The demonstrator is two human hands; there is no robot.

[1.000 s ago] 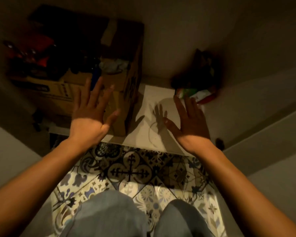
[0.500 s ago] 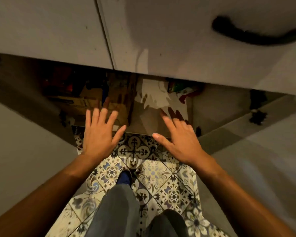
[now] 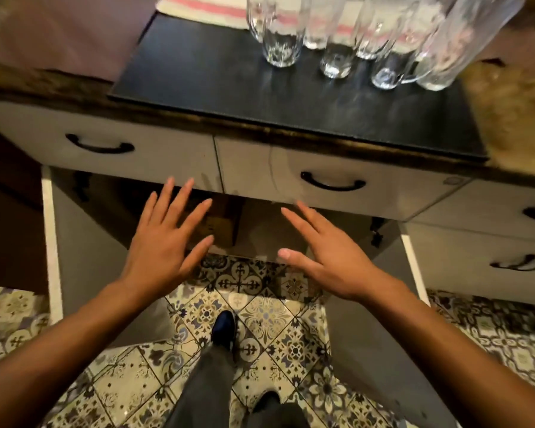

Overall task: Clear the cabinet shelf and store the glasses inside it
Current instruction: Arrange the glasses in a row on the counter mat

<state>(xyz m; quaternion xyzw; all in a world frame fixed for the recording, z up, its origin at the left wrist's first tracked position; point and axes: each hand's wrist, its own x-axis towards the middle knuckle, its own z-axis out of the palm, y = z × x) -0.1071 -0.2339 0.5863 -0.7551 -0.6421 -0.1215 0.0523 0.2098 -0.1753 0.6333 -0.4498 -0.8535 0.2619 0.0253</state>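
Note:
Several clear glasses [image 3: 337,32] stand on a black mat [image 3: 217,78] on the countertop at the top of the view. Below the drawers the cabinet [image 3: 260,223] stands open, both doors swung outward. A cardboard box [image 3: 220,227] shows dimly on its shelf. My left hand [image 3: 164,242] and my right hand [image 3: 328,251] hover in front of the opening, palms down, fingers straight and spread, holding nothing.
Two drawers with black handles [image 3: 332,183] sit above the opening. The open left door [image 3: 51,242] and right door [image 3: 414,267] flank my arms. A striped cloth [image 3: 204,7] lies behind the mat. More drawers [image 3: 488,242] are at right. Patterned tile floor [image 3: 260,319] below.
The view has risen from inside the cabinet to the countertop, bringing the glasses and drawers into sight. Both hands stayed open and drew back from the shelf.

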